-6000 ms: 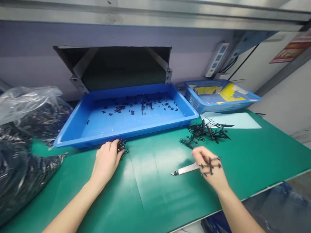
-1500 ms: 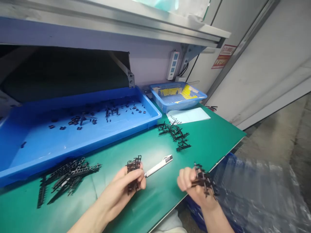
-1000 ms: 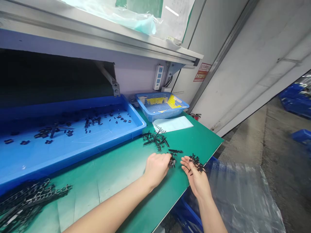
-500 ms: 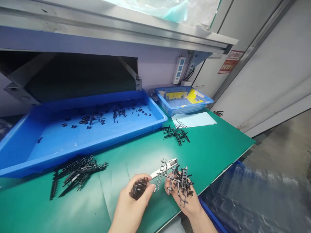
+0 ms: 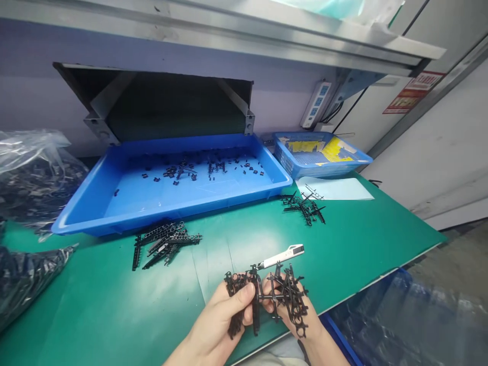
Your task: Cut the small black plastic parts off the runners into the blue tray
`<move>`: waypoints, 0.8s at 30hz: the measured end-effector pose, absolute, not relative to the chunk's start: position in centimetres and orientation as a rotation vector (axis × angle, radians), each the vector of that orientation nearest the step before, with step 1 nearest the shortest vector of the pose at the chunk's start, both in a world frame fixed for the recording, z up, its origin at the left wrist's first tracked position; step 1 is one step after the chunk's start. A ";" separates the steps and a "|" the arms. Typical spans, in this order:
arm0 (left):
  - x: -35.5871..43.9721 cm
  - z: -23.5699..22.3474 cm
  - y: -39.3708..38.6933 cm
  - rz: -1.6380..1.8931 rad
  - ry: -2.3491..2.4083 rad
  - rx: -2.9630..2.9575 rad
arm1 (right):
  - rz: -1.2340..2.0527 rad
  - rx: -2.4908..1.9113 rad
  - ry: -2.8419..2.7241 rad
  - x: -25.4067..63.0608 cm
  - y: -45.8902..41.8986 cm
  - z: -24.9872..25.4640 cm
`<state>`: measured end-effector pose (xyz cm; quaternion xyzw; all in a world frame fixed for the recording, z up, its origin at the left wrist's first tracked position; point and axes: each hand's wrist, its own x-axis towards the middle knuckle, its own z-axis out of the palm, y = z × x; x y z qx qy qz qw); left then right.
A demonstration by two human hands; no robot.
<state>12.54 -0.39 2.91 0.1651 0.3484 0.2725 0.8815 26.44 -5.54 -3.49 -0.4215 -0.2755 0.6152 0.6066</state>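
Note:
My left hand [image 5: 232, 310] is closed around several black plastic strips [image 5: 235, 325], with the thumb pressed over them. One more dark strip [image 5: 255, 305] stands at its fingertips, next to the right hand. My right hand [image 5: 301, 310] holds a tangled bunch of black plastic sprues [image 5: 292, 295], which have thin branches and small rings. Both hands nearly meet above the near edge of the green table [image 5: 125, 315]. Just beyond them lies a white pen-shaped tool [image 5: 280, 257] with a dark window at one end.
A pile of black strips [image 5: 165, 244] lies at left, and a sprue heap [image 5: 305, 209] lies by a pale sheet [image 5: 339, 189]. Behind are a blue tray [image 5: 175, 207] with small black parts and a blue basket [image 5: 320, 170]. Clear bags [image 5: 41, 178] of dark parts stand far left.
The view has swung left, bringing the bags into sight. My left hand has turned, showing its strips upright, and the hands have come closer together.

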 end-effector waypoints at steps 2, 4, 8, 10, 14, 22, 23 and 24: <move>12.5 2.7 -0.6 0.588 0.760 0.302 | 1.412 -0.951 -0.651 25.9 -5.4 -3.6; 12.4 2.4 -0.6 0.659 0.849 0.260 | 1.383 -0.928 -0.659 25.7 -5.2 -3.8; 11.7 1.6 0.2 0.810 1.031 0.200 | 1.379 -0.886 -0.697 26.0 -5.3 -4.3; 11.1 1.3 0.7 0.803 1.018 0.211 | 1.433 -0.867 -0.748 26.2 -5.5 -4.5; 10.3 1.3 0.9 0.693 0.877 0.295 | 1.571 -0.830 -0.815 26.2 -5.9 -5.2; 10.1 1.1 0.7 0.502 0.651 0.501 | 1.730 -0.902 -0.817 26.5 -6.4 -5.8; 10.1 1.0 0.6 0.479 0.621 0.502 | 1.743 -0.916 -0.818 26.6 -6.4 -5.8; 10.1 0.9 0.5 0.453 0.595 0.500 | 1.757 -0.929 -0.824 26.7 -6.4 -5.8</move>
